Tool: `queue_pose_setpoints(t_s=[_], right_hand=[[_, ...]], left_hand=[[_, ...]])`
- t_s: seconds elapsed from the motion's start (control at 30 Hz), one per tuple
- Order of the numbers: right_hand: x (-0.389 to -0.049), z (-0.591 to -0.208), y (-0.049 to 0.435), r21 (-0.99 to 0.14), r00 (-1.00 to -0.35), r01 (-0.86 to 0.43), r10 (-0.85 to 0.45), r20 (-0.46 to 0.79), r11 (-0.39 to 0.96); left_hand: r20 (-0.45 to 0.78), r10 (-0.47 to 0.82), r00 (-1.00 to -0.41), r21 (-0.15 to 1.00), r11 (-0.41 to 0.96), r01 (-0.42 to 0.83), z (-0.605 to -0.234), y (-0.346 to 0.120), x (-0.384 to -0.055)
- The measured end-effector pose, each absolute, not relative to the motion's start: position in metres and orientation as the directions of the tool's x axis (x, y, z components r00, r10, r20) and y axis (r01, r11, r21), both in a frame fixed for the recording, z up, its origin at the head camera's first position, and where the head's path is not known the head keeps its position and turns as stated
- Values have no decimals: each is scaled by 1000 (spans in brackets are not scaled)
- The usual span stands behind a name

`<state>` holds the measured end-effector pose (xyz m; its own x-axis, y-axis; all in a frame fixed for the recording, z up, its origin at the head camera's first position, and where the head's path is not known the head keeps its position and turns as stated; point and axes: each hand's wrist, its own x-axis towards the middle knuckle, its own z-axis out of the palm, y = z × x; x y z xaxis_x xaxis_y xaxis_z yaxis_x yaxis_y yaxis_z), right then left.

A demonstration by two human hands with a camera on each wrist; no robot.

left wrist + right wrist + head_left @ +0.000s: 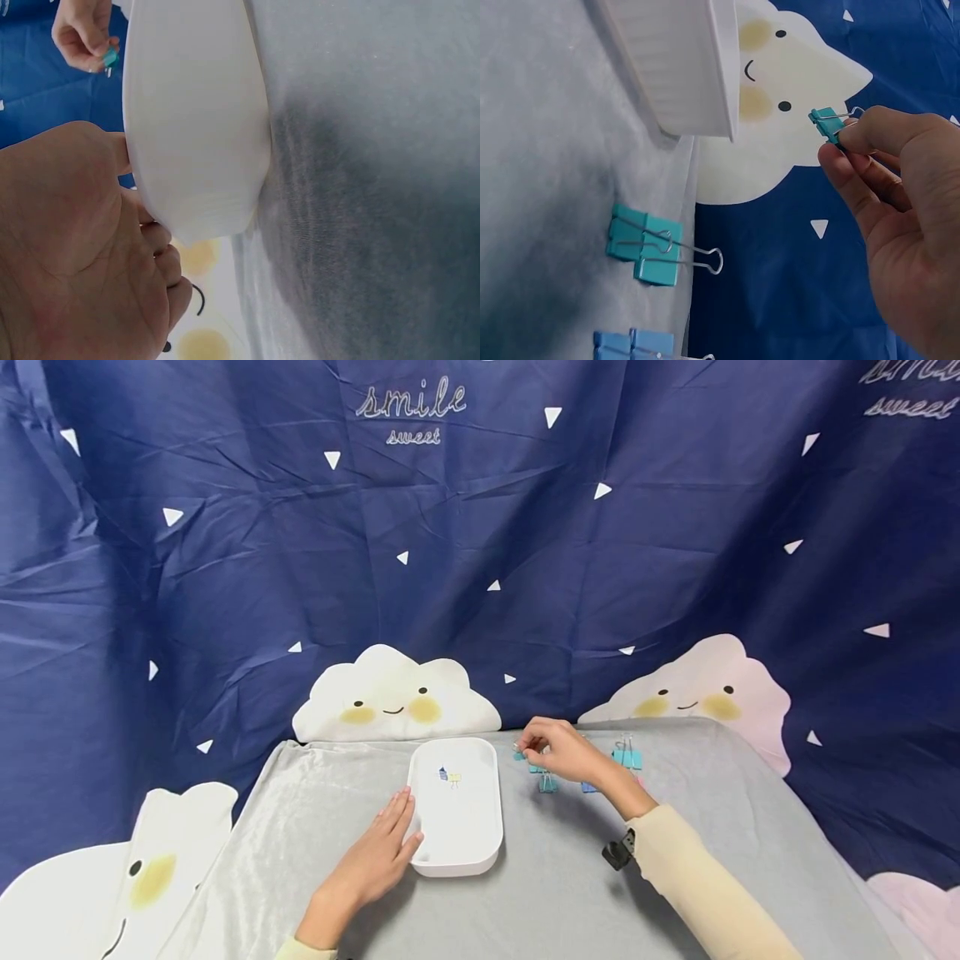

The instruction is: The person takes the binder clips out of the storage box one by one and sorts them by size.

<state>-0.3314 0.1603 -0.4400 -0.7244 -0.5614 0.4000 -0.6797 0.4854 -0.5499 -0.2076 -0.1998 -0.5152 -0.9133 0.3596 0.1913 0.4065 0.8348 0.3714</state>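
Note:
Pinched between the thumb and fingers of my right hand [558,750] is a small teal binder clip [829,125] with silver wire handles, held up off the cloth to the right of a white box [457,862]. Inside this box lie a dark blue clip [443,773] and a yellow clip [455,777]. My left hand [378,852] rests against the box's left side, its fingers fairly straight along the rim. Below the right hand, two teal binder clips [660,251] stand close together on the cloth.
More binder clips are to the right: a large teal one [627,758] and a blue one [589,787], partly behind my right arm. Grey cloth [540,893] covers the table. Behind it hangs a navy curtain [480,527] with cloud prints.

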Motion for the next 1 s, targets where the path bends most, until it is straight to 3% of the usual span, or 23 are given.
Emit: queue_pose_setpoints(t_s=[0.37,0.6,1.0], right_hand=[[-317,-454,182,-535,-775,-627,-525,353,566],[-311,-470,191,-536,-778,-625,-511,366,568],[-301,-495,206,-601,-806,-580,-497,322,550]], left_hand=[[189,363,-912,374,832,409,-518,-200,-208],[125,344,-931,383,849,365,-509,-199,-206],[206,358,-911,389,824,412,-520,-202,-209]])
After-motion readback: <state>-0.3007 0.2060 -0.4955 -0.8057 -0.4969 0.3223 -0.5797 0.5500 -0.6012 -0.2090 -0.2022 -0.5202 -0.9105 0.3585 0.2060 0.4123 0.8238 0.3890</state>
